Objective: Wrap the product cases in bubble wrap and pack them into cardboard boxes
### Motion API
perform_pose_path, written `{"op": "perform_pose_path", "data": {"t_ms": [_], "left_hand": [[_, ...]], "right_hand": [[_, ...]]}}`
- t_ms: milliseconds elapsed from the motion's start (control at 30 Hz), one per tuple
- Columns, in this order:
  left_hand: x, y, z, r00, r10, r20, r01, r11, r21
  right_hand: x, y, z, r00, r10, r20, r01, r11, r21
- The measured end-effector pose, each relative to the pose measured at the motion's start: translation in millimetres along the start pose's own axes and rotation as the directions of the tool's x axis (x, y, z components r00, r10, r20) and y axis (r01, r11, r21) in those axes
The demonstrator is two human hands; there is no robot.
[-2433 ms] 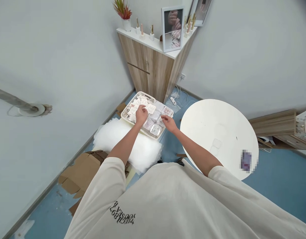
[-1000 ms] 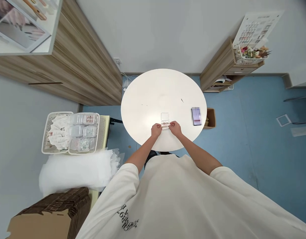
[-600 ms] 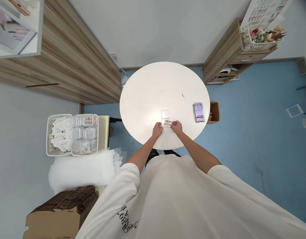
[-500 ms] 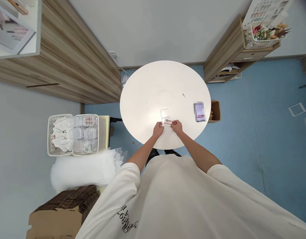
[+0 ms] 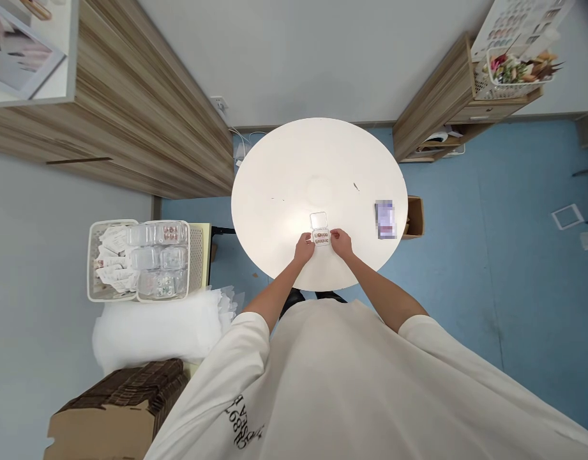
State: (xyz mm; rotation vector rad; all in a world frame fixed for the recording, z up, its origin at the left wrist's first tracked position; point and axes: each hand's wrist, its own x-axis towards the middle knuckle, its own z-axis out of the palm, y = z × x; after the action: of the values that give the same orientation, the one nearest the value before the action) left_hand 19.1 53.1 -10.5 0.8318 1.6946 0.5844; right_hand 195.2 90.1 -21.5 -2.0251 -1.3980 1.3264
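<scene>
A small clear plastic case with little coloured pieces inside lies open on the round white table, its lid flipped away from me. My left hand pinches the case's left edge. My right hand pinches its right edge. Both hands rest at the table's near side, fingers curled on the case.
A phone lies at the table's right edge. To the left stands a white basket of clear cases and paper packets, above white padding and a cardboard stack. Wooden cabinets flank the table; a small box sits on the blue floor.
I turned from the basket to the round table, bringing a case with me. In the last second the case stayed open between both hands, which barely shifted.
</scene>
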Motion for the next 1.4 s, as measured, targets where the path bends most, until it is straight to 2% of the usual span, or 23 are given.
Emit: {"op": "perform_pose_path", "data": {"t_ms": [100,267,400,533,633,767,933,1133,1200,1300,1400], "left_hand": [[16.4,10.6,-3.6,0.999,-0.001,-0.039,0.000,0.999,-0.042],[43.6,27.9,-7.2,0.998,-0.018,-0.059,0.011,0.992,-0.123],[50.6,30.5,-8.3,0.998,-0.058,0.010,0.059,0.978,-0.202],[51.7,33.3,-11.5,0.997,-0.071,0.015,0.073,0.977,-0.201],[51.4,40.0,-14.0,0.999,-0.032,0.017,0.034,0.986,-0.162],[46.2,47.6,-16.3,0.995,0.090,0.039,-0.087,0.993,-0.082],[32.3,38.2,-17.9,0.986,0.166,0.007,-0.166,0.986,-0.017],[16.6,20.0,-16.1,0.987,0.145,0.072,-0.142,0.989,-0.046],[10.9,17.1,-15.3,0.986,0.147,0.074,-0.147,0.989,-0.009],[0.2,13.1,-15.7,0.969,0.240,0.064,-0.247,0.958,0.145],[-11.9,6.0,-17.5,0.911,0.374,0.176,-0.411,0.861,0.299]], "right_hand": [[13.3,-6.9,-3.2,1.000,0.018,0.011,-0.019,0.994,0.109],[29.5,-24.8,-3.2,0.994,-0.005,0.107,-0.022,0.967,0.252],[27.5,-33.8,-3.6,0.985,0.014,0.173,-0.072,0.940,0.335],[23.2,-38.2,-9.0,0.983,0.045,0.178,-0.104,0.935,0.340],[21.8,-41.7,-13.6,0.984,0.037,0.174,-0.093,0.941,0.327],[17.3,-46.9,-17.8,0.983,-0.031,0.180,-0.029,0.947,0.321],[4.1,-43.0,-20.0,0.975,-0.101,0.197,0.053,0.970,0.236],[-11.3,-22.6,-15.2,0.967,-0.108,0.232,0.061,0.977,0.202],[-15.4,-16.4,-12.9,0.965,-0.111,0.237,0.076,0.985,0.153],[-22.2,-9.0,-10.8,0.959,-0.179,0.221,0.187,0.982,-0.014],[-29.6,-2.7,-10.0,0.921,-0.275,0.276,0.344,0.906,-0.246]]}}
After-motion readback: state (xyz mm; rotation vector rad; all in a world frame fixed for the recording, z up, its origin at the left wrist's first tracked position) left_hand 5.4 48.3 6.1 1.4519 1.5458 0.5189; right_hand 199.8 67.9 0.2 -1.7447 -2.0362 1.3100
